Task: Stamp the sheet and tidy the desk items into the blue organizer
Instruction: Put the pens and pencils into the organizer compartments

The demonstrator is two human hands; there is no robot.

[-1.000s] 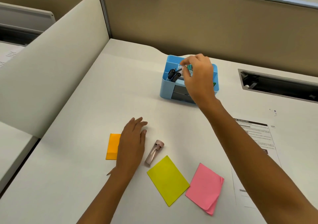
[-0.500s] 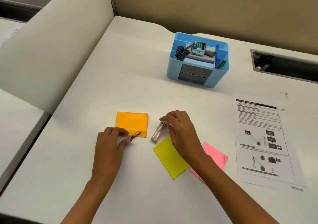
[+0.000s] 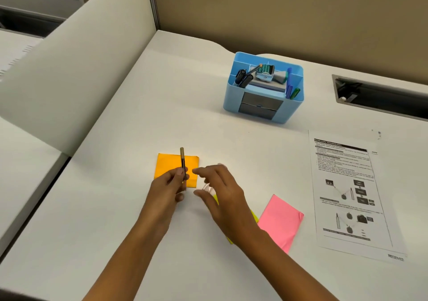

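Note:
My left hand (image 3: 166, 189) pinches a thin gold-and-black pen (image 3: 182, 159), holding it upright over the orange sticky note (image 3: 168, 165). Just to its right, my right hand (image 3: 225, 192) curls round a pale pink cap-like case (image 3: 207, 186), which is blurred and mostly hidden by the fingers. The blue organizer (image 3: 230, 106) stands farther back, with black markers, a stamp roller and coloured pens in its compartments. The printed sheet (image 3: 347, 196) lies at the right and bears a "RECEIVED" mark (image 3: 396, 257) at its near corner.
A pink sticky note (image 3: 280, 222) lies between my right arm and the sheet. A yellow note (image 3: 254, 216) is mostly covered by my right wrist. A curved white divider (image 3: 76, 69) borders the desk's left side, and a cable slot (image 3: 379, 99) opens at the back right.
My right hand came back from the organizer to the pink case and lifted it. My left hand picked the pen off the desk and raised it upright.

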